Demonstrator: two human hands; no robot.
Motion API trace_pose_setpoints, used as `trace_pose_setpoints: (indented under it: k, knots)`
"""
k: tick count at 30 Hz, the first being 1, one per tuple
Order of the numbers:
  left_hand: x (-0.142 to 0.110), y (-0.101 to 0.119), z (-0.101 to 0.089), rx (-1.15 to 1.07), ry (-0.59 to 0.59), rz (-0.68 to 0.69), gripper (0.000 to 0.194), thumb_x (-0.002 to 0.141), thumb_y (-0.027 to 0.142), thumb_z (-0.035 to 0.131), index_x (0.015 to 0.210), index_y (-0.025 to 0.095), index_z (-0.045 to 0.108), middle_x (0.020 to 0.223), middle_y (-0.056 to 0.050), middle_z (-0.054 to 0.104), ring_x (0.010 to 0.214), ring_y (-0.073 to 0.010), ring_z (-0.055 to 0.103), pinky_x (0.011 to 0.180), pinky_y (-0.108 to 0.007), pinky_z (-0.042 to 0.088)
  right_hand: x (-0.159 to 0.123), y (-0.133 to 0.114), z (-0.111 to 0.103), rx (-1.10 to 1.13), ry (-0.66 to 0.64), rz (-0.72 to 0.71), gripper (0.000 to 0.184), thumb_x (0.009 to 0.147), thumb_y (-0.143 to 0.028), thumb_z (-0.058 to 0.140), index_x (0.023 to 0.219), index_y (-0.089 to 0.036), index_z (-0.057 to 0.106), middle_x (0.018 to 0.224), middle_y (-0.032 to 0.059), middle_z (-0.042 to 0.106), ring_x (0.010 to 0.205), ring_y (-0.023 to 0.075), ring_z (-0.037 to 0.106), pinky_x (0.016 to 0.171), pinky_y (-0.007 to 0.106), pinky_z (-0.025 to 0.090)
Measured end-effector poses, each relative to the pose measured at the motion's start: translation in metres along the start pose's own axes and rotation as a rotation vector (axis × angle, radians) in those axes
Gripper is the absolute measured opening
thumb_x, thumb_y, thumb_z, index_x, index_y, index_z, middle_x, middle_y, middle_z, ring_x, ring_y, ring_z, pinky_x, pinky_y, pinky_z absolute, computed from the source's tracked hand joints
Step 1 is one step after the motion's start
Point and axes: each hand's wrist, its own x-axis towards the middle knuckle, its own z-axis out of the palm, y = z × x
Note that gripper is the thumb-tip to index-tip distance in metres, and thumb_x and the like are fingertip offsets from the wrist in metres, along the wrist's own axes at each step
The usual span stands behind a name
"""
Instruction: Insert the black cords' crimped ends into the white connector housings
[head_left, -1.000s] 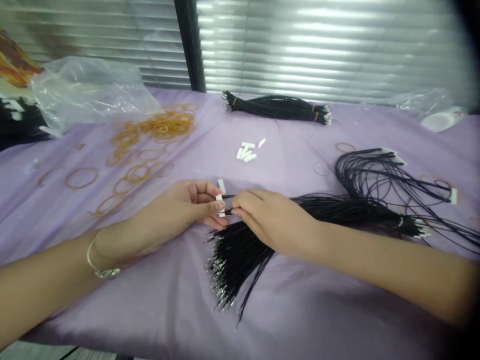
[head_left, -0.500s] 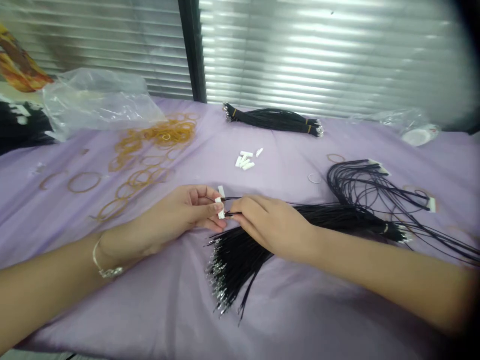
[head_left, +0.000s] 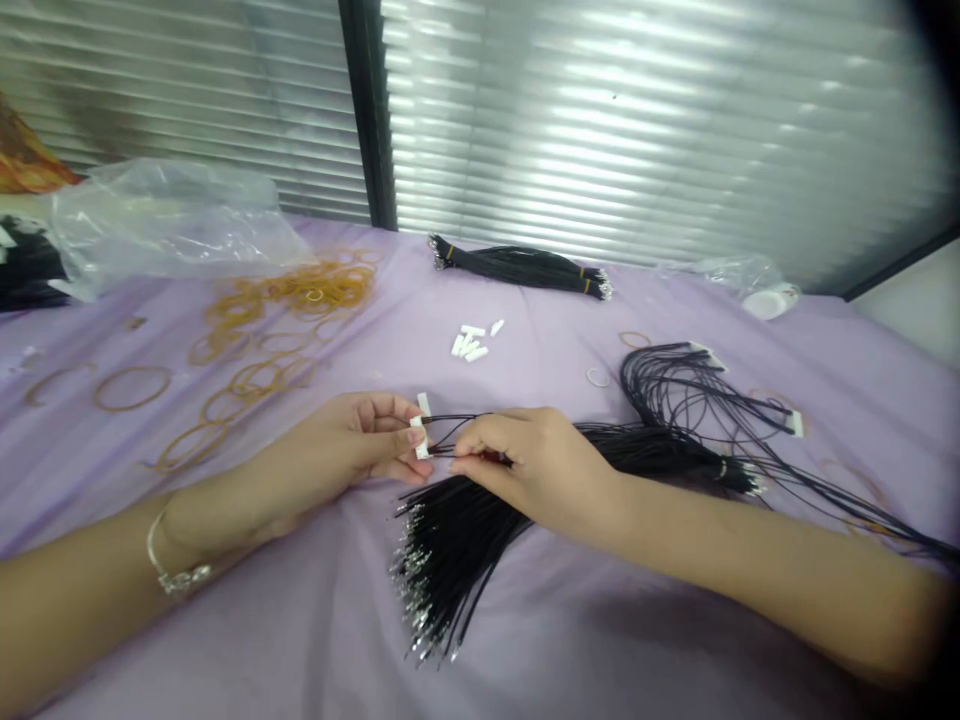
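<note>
Between thumb and fingers, my left hand (head_left: 375,440) pinches a small white connector (head_left: 420,438). Thin black wires (head_left: 450,417) run out of its right side toward my right hand (head_left: 536,455). The right fingers are closed just right of the connector, above the wires; what lies between their tips is hidden. Under and in front of that hand lies a thick bundle of black wires (head_left: 457,560), its bright metal ends fanned out toward the near left. Another white piece (head_left: 424,404) shows behind the held connector.
Loose white connectors (head_left: 470,344) lie mid-table, with a tied black wire bundle (head_left: 517,267) behind. Rubber bands (head_left: 292,290) and a clear plastic bag (head_left: 180,215) are at left. Wires with white connectors (head_left: 660,375) curve at right. Purple cloth (head_left: 315,640) covers the table.
The view has shifted, so everything sits lower and further left. My right fingers have drawn closer together, and more wire shows between them and the connector. My left hand keeps its pinch.
</note>
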Motion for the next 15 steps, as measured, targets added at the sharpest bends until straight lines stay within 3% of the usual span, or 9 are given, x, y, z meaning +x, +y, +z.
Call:
trace_pose_setpoints:
  k: [9, 15]
  knots:
    - [0.0002, 0.0049, 0.0031, 0.031, 0.013, -0.041, 0.02, 0.075, 0.02, 0.069, 0.087, 0.012, 0.055, 0.073, -0.002, 0.065, 0.067, -0.0092, 0.064, 0.066, -0.015, 0.053, 0.0045, 0.0031, 0.0039, 0.046, 0.054, -0.032, 0.006, 0.076, -0.012, 0.058, 0.073, -0.011, 0.063, 0.067, -0.001, 0.059, 0.06, 0.004, 0.051, 0.057, 0.015, 0.039]
    - [0.0004, 0.0027, 0.0035, 0.068, 0.0, -0.009, 0.018, 0.077, 0.02, 0.067, 0.087, 0.012, 0.056, 0.072, -0.003, 0.067, 0.067, -0.0104, 0.065, 0.067, -0.018, 0.054, 0.0026, 0.0044, 0.0059, -0.122, 0.112, -0.22, 0.018, 0.085, -0.016, 0.05, 0.074, -0.007, 0.061, 0.07, 0.0053, 0.058, 0.069, 0.0106, 0.053, 0.065, 0.022, 0.044]
